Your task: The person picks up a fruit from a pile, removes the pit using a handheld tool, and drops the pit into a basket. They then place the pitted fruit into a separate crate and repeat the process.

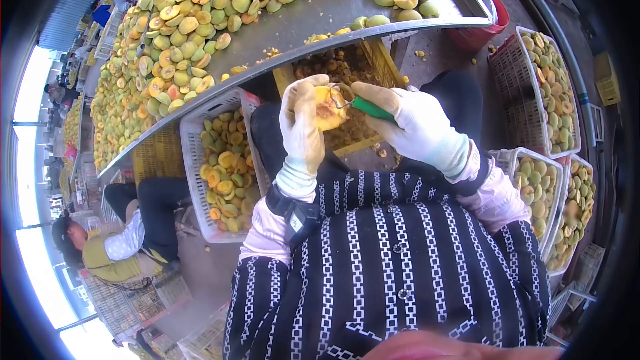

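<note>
My left hand (303,117), in a stained white glove, grips a peach half (329,111) with its cut yellow-orange face turned towards the right. My right hand (417,123), gloved too, is closed around the green handle (372,108) of a peach pitting knife. Its curved metal loop (343,97) touches the cut face of the peach near the reddish centre. Below both hands sits a yellow crate (360,145) holding pits and scraps. Part of the loop is hidden against the fruit.
A metal table (287,30) heaped with halved peaches runs across in front. A white basket (197,180) of peaches stands left; several more crates (513,90) stand right. A red bucket (475,35) is by the table's corner. Co-workers (110,250) sit on the left.
</note>
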The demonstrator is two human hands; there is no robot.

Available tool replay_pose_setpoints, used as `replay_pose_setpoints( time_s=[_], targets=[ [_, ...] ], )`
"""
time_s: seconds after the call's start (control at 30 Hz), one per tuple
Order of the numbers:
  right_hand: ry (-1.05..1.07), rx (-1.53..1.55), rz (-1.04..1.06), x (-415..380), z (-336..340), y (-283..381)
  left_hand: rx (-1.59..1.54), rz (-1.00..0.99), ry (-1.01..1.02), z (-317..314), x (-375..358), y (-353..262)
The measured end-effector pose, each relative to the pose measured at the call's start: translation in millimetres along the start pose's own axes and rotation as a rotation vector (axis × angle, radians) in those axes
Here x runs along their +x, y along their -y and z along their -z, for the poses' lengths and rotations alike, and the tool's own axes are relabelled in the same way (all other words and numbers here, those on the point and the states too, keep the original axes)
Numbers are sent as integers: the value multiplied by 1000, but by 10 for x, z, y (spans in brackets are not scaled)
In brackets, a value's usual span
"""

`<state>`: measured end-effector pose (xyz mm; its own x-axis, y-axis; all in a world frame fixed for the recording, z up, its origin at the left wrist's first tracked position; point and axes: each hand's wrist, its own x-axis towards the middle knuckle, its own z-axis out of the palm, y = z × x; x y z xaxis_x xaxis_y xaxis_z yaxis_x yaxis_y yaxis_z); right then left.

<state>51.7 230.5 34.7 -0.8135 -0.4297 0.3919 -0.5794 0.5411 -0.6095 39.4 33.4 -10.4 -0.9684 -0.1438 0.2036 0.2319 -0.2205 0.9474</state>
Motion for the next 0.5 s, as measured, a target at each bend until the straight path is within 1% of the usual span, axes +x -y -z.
replay_pose_setpoints(
  time_s=[0.07, 0.1, 0.13, 0.17, 0.2, 0.23, 0.27, 0.3, 0.33, 0.37, 0.43, 0.47, 0.5],
  targets=[
    [89, -113, -67, -5, -2, 1, -55, 30, -9, 69, 9, -3],
    [91, -109, -59, -11, 2, -32, -109, 57, -18, 114, 19, -18],
    [187, -213, -122, -34, 10, -98, -211, 97, -39, 83, 16, -194],
    [281, -318, -182, -60, 6, -174, -192, 115, -97, 121, 43, -283],
    [168, -251, -186, -92, -40, -240, -188, 106, -96, 171, 64, -297],
    [170, -249, -176, -77, -95, -306, -187, 102, -93, 210, 83, -289],
    [62, -131, -161, -60, -128, -366, -187, 101, -96, 239, 109, -256],
    [-49, -14, -152, -38, -121, -369, -498, 199, -16, 253, 143, -211],
    [-8, -44, -154, -14, -116, -337, -810, 298, 69, 251, 164, -173],
    [-16, -49, -159, 0, -121, -276, -812, 302, 79, 225, 163, -135],
    [-22, 56, -96, 17, -145, -129, -989, 329, 27, 135, 151, -76],
    [-69, 113, -51, 31, -136, -47, -1030, 334, 45, 121, 135, -53],
    [-63, 112, -57, 33, -134, 12, -1034, 339, 40, 100, 104, -42]
  ],
)
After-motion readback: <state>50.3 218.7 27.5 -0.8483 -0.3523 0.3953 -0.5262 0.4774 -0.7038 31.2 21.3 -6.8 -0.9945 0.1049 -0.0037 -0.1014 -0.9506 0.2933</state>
